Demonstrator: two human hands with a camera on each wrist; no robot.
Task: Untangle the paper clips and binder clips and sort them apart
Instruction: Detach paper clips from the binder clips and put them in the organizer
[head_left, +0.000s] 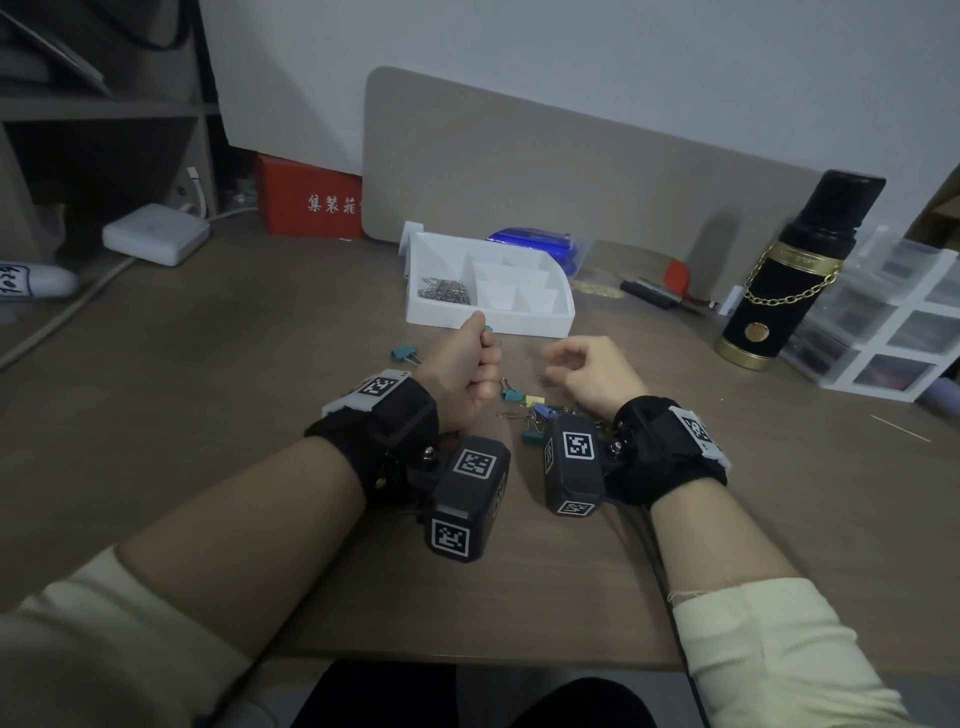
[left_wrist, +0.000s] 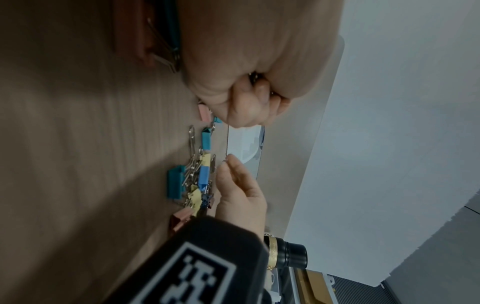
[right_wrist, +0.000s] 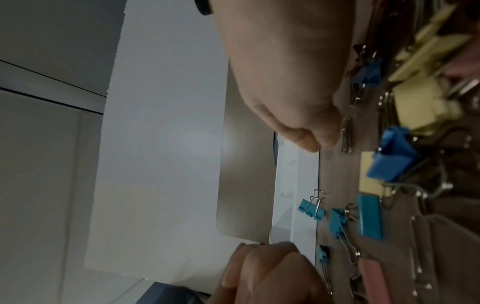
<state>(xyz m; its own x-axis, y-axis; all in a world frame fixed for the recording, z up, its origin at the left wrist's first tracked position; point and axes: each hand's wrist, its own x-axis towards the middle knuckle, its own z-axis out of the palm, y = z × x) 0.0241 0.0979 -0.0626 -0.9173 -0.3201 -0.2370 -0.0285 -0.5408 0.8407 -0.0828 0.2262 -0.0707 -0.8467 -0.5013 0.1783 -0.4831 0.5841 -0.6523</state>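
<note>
My left hand (head_left: 465, 361) is curled into a fist in front of the white tray (head_left: 550, 319). It grips a clip, of which only a teal corner and a wire loop (head_left: 492, 335) show; metal glints inside the fist (left_wrist: 253, 75). My right hand (head_left: 579, 371) hovers over the tangled pile of binder and paper clips (head_left: 530, 413) with loosely curled fingers that hold nothing. Its fingertips (right_wrist: 320, 142) are just short of a silver paper clip (right_wrist: 347, 135) lying on the table. Teal, blue, yellow and pink binder clips (left_wrist: 192, 176) lie mixed with wire clips.
Several paper clips (head_left: 449, 291) fill the tray's left compartment. One teal binder clip (head_left: 405, 355) lies alone left of my left hand. A black and gold flask (head_left: 784, 280), clear drawers (head_left: 893, 322), a red box (head_left: 311, 200) and a white adapter (head_left: 156, 234) ring the desk.
</note>
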